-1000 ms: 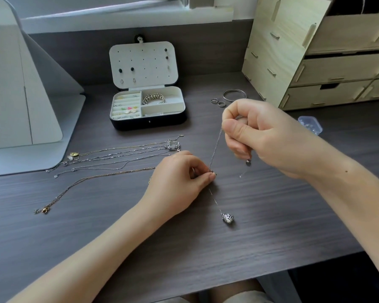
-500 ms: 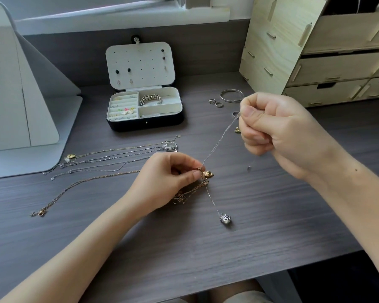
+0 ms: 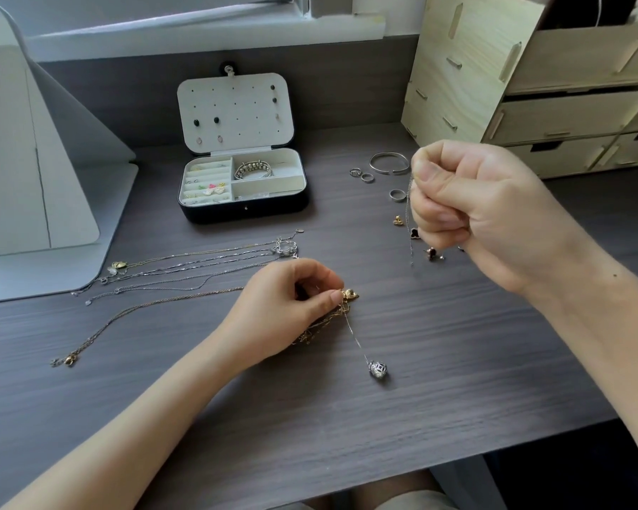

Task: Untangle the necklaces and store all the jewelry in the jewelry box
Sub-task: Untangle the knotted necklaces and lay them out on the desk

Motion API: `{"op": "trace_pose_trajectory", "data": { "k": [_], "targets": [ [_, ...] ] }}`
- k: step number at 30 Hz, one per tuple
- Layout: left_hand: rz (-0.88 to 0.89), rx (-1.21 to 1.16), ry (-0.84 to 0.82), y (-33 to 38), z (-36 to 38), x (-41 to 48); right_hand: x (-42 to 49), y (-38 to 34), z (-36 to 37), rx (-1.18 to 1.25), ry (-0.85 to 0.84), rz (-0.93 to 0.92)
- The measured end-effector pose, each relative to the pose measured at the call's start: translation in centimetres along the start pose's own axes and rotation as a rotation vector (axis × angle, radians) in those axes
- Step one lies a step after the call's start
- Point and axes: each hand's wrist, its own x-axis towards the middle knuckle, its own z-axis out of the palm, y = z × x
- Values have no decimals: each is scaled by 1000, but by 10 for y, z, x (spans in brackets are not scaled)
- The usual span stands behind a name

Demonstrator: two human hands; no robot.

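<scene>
My left hand (image 3: 291, 300) pinches the gold tangle (image 3: 332, 318) on the worktop (image 3: 457, 362); my right hand (image 3: 476, 207), raised, grips a silver chain (image 3: 410, 230). The jewelry box (image 3: 244, 185) sits open behind.

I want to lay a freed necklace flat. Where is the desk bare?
Bare: the near desk right of the silver pendant. Crowded: laid-out necklaces left of the left hand; rings beside the right hand.

Left hand (image 3: 284, 307) low, fingers pinched, right hand (image 3: 472, 211) raised, fisted
</scene>
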Motion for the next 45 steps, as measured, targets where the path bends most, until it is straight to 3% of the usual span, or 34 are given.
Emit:
{"op": "trace_pose_trajectory", "data": {
  "k": [4, 9, 13, 15, 19, 23, 29, 38, 45],
  "targets": [
    [132, -12, 121, 16, -6, 1, 0, -12, 4, -156, -43, 42],
    [148, -410, -80, 51, -26, -7, 7, -32, 26, -262, -171, 23],
    [66, -624, 2, 35, -63, -33, 16, -33, 48, -329, -243, 37],
    [2, -488, 75, 15, -89, -54, 22, -27, 57, -449, -306, 54],
    [-157, 2, 189, -21, -128, -96, 33, -6, 81, -695, -454, 68],
    [-324, 126, 174, -46, -146, -123, 41, 21, 114, -867, -491, 27],
    [-461, 259, 180, -67, -153, -130, 47, 49, 143, -1145, -403, -137],
    [-523, 529, 146, -59, -169, -130, 48, 48, 134, -1126, -384, -219],
    [-602, 785, 156, -39, -173, -115, 39, 34, 83, -1052, -265, -128]
  ]
}}
